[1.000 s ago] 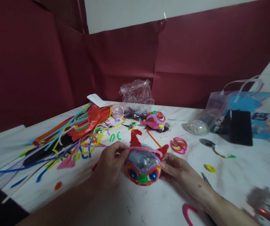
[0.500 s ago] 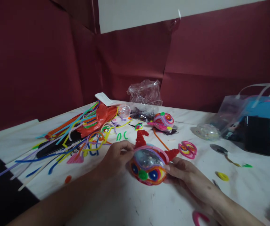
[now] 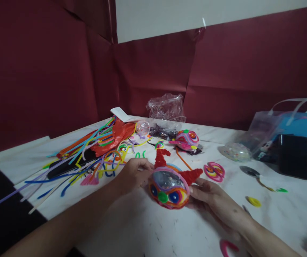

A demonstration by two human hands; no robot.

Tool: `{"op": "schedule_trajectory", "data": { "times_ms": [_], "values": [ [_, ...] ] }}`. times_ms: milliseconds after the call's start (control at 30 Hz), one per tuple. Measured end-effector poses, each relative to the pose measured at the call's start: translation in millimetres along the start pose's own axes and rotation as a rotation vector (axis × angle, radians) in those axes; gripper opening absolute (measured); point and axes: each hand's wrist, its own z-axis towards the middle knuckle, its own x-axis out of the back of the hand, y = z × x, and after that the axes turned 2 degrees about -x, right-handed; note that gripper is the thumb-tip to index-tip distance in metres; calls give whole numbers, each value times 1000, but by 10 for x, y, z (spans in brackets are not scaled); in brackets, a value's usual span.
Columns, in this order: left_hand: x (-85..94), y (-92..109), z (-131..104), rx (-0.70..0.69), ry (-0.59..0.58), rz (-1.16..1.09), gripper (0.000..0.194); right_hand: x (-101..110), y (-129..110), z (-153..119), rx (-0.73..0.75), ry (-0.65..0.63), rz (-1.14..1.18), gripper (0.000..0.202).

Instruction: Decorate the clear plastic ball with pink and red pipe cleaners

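Already well dressed: glitter ball [image 3: 168,188] on the white table [image 3: 169,232], wrapped in pipe-cleaner bands, with coiled eyes, green button nose and two red horns. Cradled between both hands, left hand [image 3: 133,175] curled against its side, fingertips touching the purple band, right hand [image 3: 212,200] cupping the other side, fingers pressed together under a horn. Beyond the fingertips, a finished-looking decorated ball [image 3: 186,139]; left of the left fingers, loose pipe cleaners [image 3: 89,157]; right, a pink coil [image 3: 214,170]. Probably only small trimmings left.
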Motion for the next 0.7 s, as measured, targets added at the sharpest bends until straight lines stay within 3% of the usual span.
{"op": "schedule_trajectory", "data": {
  "times_ms": [300,533,700],
  "values": [
    [-29,-117,-33,-69,50,103,7,5,-5,-12,-20,-61,-13,45],
    [-41,-17,-82,-66,58,130,11,27,23,-36,-53,-69,53,44],
    [-53,-1,-91,-51,81,154,10,23,27,-65,7,-61,-40,45]
  ]
}}
